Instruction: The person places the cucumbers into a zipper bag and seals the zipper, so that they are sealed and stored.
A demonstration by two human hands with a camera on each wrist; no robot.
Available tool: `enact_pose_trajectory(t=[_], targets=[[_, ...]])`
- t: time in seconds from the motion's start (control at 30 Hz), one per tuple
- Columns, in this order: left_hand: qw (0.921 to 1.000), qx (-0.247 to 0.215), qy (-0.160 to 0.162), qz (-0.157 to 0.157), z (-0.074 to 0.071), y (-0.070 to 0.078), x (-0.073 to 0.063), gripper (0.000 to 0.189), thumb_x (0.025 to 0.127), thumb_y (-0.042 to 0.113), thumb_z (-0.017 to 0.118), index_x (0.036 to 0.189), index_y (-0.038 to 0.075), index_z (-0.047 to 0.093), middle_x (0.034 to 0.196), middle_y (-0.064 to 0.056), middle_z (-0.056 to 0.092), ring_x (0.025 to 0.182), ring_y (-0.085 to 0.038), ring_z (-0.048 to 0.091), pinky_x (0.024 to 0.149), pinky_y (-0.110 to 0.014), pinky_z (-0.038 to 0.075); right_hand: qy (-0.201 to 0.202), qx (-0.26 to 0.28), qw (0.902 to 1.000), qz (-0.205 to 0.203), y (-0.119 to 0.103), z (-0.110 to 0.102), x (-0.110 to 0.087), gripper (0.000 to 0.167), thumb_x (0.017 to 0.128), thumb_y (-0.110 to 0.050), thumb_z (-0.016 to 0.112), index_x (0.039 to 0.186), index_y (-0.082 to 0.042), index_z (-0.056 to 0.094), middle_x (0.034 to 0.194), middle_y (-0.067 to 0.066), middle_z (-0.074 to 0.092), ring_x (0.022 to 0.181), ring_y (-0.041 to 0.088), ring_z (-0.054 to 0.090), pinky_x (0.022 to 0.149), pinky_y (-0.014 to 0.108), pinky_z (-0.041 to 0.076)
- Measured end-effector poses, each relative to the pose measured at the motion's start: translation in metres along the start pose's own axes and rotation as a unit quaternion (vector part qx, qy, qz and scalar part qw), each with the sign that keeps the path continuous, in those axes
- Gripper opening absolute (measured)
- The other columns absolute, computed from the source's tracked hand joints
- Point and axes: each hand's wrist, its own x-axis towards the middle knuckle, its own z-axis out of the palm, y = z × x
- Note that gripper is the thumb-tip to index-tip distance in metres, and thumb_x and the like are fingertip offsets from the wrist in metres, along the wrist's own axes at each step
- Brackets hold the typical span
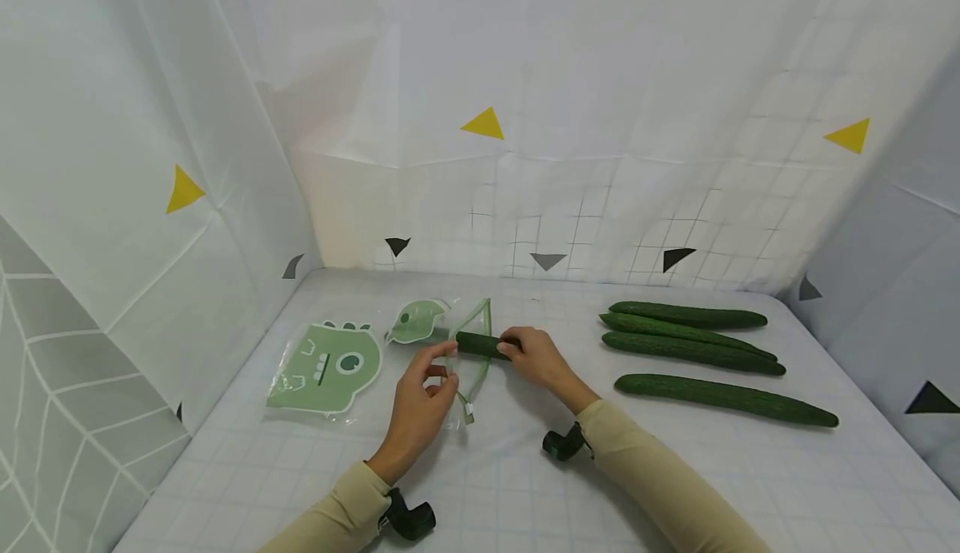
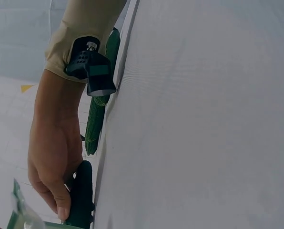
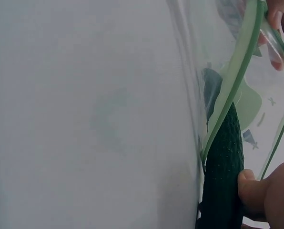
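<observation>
My right hand [image 1: 534,359] grips one cucumber [image 1: 480,344] near its right end, thumb on the near side. The cucumber's other end lies inside the mouth of a clear zip bag [image 1: 324,374] printed with green cartoon shapes. In the right wrist view the bag's green zip strip [image 3: 237,81] crosses over the cucumber [image 3: 223,167], whose tip shows through the plastic. My left hand [image 1: 422,399] pinches the bag's edge at its mouth, and the mouth gapes. The left wrist view shows the right hand [image 2: 56,162] on the cucumber [image 2: 81,198].
Three cucumbers [image 1: 693,351] lie close together at the back right of the white table [image 1: 495,503]. A separate cucumber [image 1: 723,398] lies nearer. White sheets [image 1: 570,62] with yellow and black triangles stand behind and at both sides.
</observation>
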Motion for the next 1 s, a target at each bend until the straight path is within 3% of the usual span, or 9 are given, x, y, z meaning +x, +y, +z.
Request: enact_pose_trajectory(t=[0.2,0.43,0.6,0.8,1.0], targets=[[0.9998,-0.003,0.015,-0.013,-0.001,0.004,-0.002,0.047,0.097,-0.003,0.065,0.141,0.011,0.062,0.134,-0.001,0.060,0.105,-0.022,0.062,0.078,-0.028,0.055,-0.031,-0.024,0.9986,-0.035,0.010,-0.008,-0.007,0.034,0.099,-0.015,0.074,0.127,0.003,0.070,0.120,0.016,0.069,0.112,0.035,0.064,0.096,0.050,0.050],[0.9997,-0.006,0.019,-0.016,-0.003,0.005,-0.003,0.048,0.096,-0.004,0.066,0.140,0.014,0.063,0.134,-0.001,0.060,0.103,-0.022,0.062,0.076,-0.027,0.054,-0.078,-0.080,0.9915,-0.067,0.024,-0.031,-0.015,0.041,0.090,-0.024,0.083,0.123,-0.001,0.075,0.111,0.007,0.072,0.101,0.030,0.063,0.087,0.047,0.052],[0.9996,-0.011,0.022,-0.010,-0.003,0.004,-0.004,0.048,0.095,-0.005,0.066,0.140,0.012,0.063,0.133,-0.001,0.060,0.103,-0.022,0.062,0.076,-0.027,0.054,-0.108,-0.070,0.9876,-0.091,0.034,-0.038,-0.018,0.039,0.093,-0.019,0.081,0.125,0.002,0.073,0.106,0.004,0.069,0.089,0.019,0.063,0.076,0.037,0.054],[0.9995,-0.023,0.019,-0.007,-0.001,0.004,-0.005,0.050,0.096,-0.006,0.065,0.142,0.012,0.061,0.134,-0.001,0.061,0.104,-0.023,0.062,0.076,-0.027,0.055,-0.077,-0.057,0.9890,-0.112,0.043,-0.035,-0.021,0.034,0.095,-0.017,0.078,0.122,0.003,0.074,0.107,0.006,0.071,0.080,0.011,0.058,0.069,0.033,0.051],[0.9996,-0.022,0.013,-0.006,-0.002,0.004,-0.005,0.051,0.097,-0.006,0.063,0.146,0.011,0.058,0.137,-0.003,0.059,0.106,-0.024,0.061,0.077,-0.028,0.055,-0.037,-0.057,0.9907,-0.118,0.038,-0.031,-0.020,0.031,0.095,-0.015,0.077,0.121,0.002,0.075,0.111,0.008,0.072,0.076,0.010,0.057,0.068,0.034,0.050]])
